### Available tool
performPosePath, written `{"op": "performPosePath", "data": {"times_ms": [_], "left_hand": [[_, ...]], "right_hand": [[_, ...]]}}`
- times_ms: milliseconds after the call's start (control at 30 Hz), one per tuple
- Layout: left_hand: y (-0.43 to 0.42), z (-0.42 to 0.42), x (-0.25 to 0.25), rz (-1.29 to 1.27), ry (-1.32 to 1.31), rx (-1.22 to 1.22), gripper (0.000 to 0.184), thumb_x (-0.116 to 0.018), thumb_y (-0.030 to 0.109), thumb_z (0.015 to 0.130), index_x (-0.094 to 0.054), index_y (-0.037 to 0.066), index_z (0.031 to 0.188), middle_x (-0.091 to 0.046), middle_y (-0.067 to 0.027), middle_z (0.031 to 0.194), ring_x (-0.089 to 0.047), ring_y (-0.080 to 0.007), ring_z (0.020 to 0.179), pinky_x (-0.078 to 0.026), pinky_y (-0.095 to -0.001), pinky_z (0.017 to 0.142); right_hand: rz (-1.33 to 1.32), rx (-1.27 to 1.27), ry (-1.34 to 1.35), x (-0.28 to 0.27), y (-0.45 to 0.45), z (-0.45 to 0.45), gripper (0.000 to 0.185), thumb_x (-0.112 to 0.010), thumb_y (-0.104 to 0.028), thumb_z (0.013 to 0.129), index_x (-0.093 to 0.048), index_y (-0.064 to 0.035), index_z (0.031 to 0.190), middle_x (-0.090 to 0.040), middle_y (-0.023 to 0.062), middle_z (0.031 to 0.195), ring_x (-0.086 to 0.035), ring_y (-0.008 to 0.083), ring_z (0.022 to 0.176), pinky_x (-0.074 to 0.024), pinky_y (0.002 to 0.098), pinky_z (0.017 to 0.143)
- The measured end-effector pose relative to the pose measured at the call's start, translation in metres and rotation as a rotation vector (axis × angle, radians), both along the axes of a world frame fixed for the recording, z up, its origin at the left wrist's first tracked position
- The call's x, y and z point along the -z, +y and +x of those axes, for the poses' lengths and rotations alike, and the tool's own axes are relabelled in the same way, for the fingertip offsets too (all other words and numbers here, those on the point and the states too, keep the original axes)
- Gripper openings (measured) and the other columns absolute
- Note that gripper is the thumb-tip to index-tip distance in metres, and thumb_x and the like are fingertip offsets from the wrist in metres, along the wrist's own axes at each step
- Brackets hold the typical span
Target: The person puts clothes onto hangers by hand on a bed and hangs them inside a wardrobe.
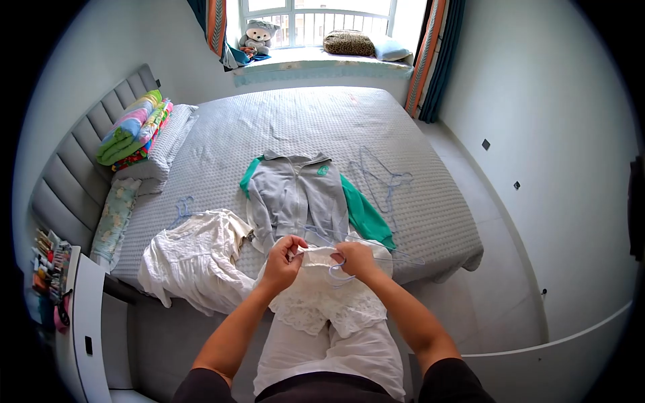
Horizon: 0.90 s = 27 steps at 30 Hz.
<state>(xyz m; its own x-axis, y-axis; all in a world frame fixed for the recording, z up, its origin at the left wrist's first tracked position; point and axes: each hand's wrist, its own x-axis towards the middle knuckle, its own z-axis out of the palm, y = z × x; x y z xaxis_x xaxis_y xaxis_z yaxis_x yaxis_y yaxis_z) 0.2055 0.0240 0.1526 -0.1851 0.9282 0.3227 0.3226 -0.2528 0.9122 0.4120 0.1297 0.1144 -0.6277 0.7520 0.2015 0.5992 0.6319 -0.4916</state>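
Observation:
My left hand (285, 260) is closed on the waistband of white lace shorts (327, 305), at its left side. Closed on the same waistband farther right is my right hand (355, 259). The shorts hang over the near edge of the bed, their lace hems above my white trousers. A pale blue wire hanger (340, 273) lies at the waistband, its hook against the front of the shorts by my right fingers; whether those fingers also grip it, I cannot tell. Just beyond lies a grey zip jacket with green sleeves (295, 191). A white blouse (198, 255) spreads out to the left.
Other blue wire hangers (386, 178) lie on the bed (423, 201) right of the jacket. Folded colourful bedding (138, 127) rests on pillows by the headboard (87, 148). A white cabinet (87, 336) stands near left, and a plush toy (259, 35) sits on the windowsill.

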Motion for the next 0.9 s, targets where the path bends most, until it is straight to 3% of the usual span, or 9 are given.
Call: {"op": "performPosePath", "data": {"times_ms": [100, 200, 233, 333, 433, 633, 767, 867, 900], "left_hand": [[-0.006, -0.022, -0.010, 0.179, 0.440, -0.219, 0.022, -0.053, -0.005, 0.081, -0.064, -0.001, 0.099, -0.054, -0.0115, 0.083, -0.055, -0.0259, 0.074, -0.046, -0.0312, 0.068], [0.001, -0.052, 0.029, -0.099, 0.377, -0.136, 0.016, -0.055, 0.002, 0.088, -0.065, 0.003, 0.100, -0.059, -0.0073, 0.087, -0.059, -0.0203, 0.078, -0.047, -0.0290, 0.069], [0.005, -0.051, 0.028, -0.491, -0.329, 0.079, 0.013, -0.054, 0.008, 0.093, -0.064, 0.007, 0.100, -0.063, -0.0024, 0.094, -0.062, -0.0135, 0.083, -0.048, -0.0270, 0.070], [0.007, -0.033, 0.021, -0.616, -0.783, 0.023, 0.009, -0.054, 0.011, 0.095, -0.061, 0.009, 0.099, -0.064, 0.0005, 0.097, -0.059, -0.0070, 0.081, -0.047, -0.0241, 0.070], [0.026, -0.027, 0.048, -0.407, -0.367, -0.228, 0.012, -0.059, 0.015, 0.093, -0.057, 0.006, 0.101, -0.063, -0.0033, 0.094, -0.059, -0.0130, 0.081, -0.048, -0.0282, 0.071], [0.031, 0.004, 0.027, 0.103, 0.284, -0.420, 0.015, -0.059, 0.008, 0.081, -0.048, 0.003, 0.090, -0.055, -0.0155, 0.085, -0.057, -0.0377, 0.079, -0.044, -0.0449, 0.069], [0.008, 0.038, -0.005, -0.001, 0.396, -0.260, 0.018, -0.061, 0.011, 0.082, -0.047, 0.005, 0.093, -0.057, -0.0168, 0.087, -0.058, -0.0414, 0.082, -0.046, -0.0481, 0.069], [-0.006, 0.041, -0.023, -0.113, 0.515, -0.153, 0.030, -0.069, 0.023, 0.081, -0.049, 0.007, 0.095, -0.060, -0.0127, 0.085, -0.061, -0.0361, 0.079, -0.046, -0.0462, 0.066], [-0.011, 0.039, -0.037, 0.101, 0.676, -0.228, 0.031, -0.071, 0.026, 0.081, -0.051, 0.006, 0.094, -0.060, -0.0116, 0.082, -0.061, -0.0346, 0.077, -0.045, -0.0444, 0.064]], "right_hand": [[-0.023, 0.099, 0.149, -0.017, 0.002, 0.012, 0.023, -0.068, -0.031, 0.086, -0.067, -0.0081, 0.085, -0.064, 0.0125, 0.071, -0.064, 0.0335, 0.070, -0.0469, 0.0419, 0.061], [-0.053, 0.122, 0.264, -0.040, -0.003, 0.030, 0.021, -0.070, -0.029, 0.086, -0.068, -0.0076, 0.086, -0.062, 0.0102, 0.066, -0.060, 0.0276, 0.062, -0.0449, 0.0380, 0.058], [-0.054, 0.130, 0.289, -0.046, -0.005, 0.035, 0.020, -0.072, -0.027, 0.085, -0.069, -0.0077, 0.088, -0.061, 0.0097, 0.065, -0.059, 0.0258, 0.060, -0.0444, 0.0365, 0.057], [-0.141, 0.092, 0.417, -0.051, 0.002, 0.057, 0.017, -0.075, -0.017, 0.084, -0.072, -0.0079, 0.099, -0.057, 0.0027, 0.061, -0.050, 0.0110, 0.055, -0.0389, 0.0277, 0.052], [-0.303, 0.012, 0.530, -0.063, 0.001, 0.081, 0.015, -0.073, -0.013, 0.087, -0.074, -0.0033, 0.098, -0.062, -0.0037, 0.066, -0.046, 0.0010, 0.059, -0.0353, 0.0222, 0.050], [-0.433, -0.024, 0.468, -0.052, -0.003, 0.082, 0.012, -0.073, -0.012, 0.087, -0.074, -0.0021, 0.094, -0.066, -0.0005, 0.068, -0.052, 0.0027, 0.060, -0.0394, 0.0215, 0.053], [-0.309, -0.051, 0.444, -0.054, -0.024, 0.032, 0.012, -0.073, -0.009, 0.087, -0.073, 0.0013, 0.093, -0.068, 0.0008, 0.074, -0.055, 0.0036, 0.066, -0.0450, 0.0214, 0.058], [-0.307, -0.053, 0.435, -0.039, -0.022, 0.016, 0.013, -0.074, -0.011, 0.086, -0.072, 0.0003, 0.091, -0.068, 0.0004, 0.073, -0.056, 0.0033, 0.066, -0.0448, 0.0213, 0.058], [-0.374, -0.059, 0.472, -0.037, -0.018, 0.019, 0.014, -0.074, -0.014, 0.086, -0.072, -0.0005, 0.089, -0.068, 0.0007, 0.072, -0.057, 0.0036, 0.065, -0.0446, 0.0217, 0.058]]}}
